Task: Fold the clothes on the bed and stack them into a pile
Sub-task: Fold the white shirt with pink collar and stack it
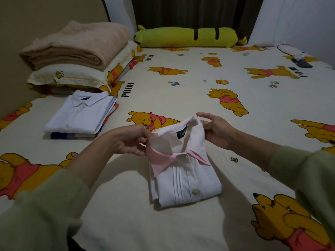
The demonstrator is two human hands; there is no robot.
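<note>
- Head view: a folded white shirt [183, 178] with a pink collar lies flat on the bed [190, 95], near its front edge and about midway between its sides.
- Left hand [126, 140] pinches the shirt's left collar corner, fingers curled round the cloth and lifting it slightly.
- Right hand [215, 130] touches the collar's right side; thumb and fingers are bent around the fabric edge, though how firm the hold is cannot be told.
- Pile [81, 115] of folded clothes sits toward the bed's left edge, well apart from the shirt; a white collared shirt lies on top, with blue and orange layers showing below.
- Bare sheet stretches between shirt and pile, and across the whole right half toward the far edge.
- Sheet is smooth cream cotton printed with yellow bears.
- Shirt front shows narrow vertical pleats, a round button and a black neck label.
- Pillow [72, 77] at the far left corner carries a thick, fuzzy beige blanket [78, 46], folded.
- Long green plush [186, 37] lies along the far edge.
- Dark flat object [301, 64] rests near the far right corner.
</note>
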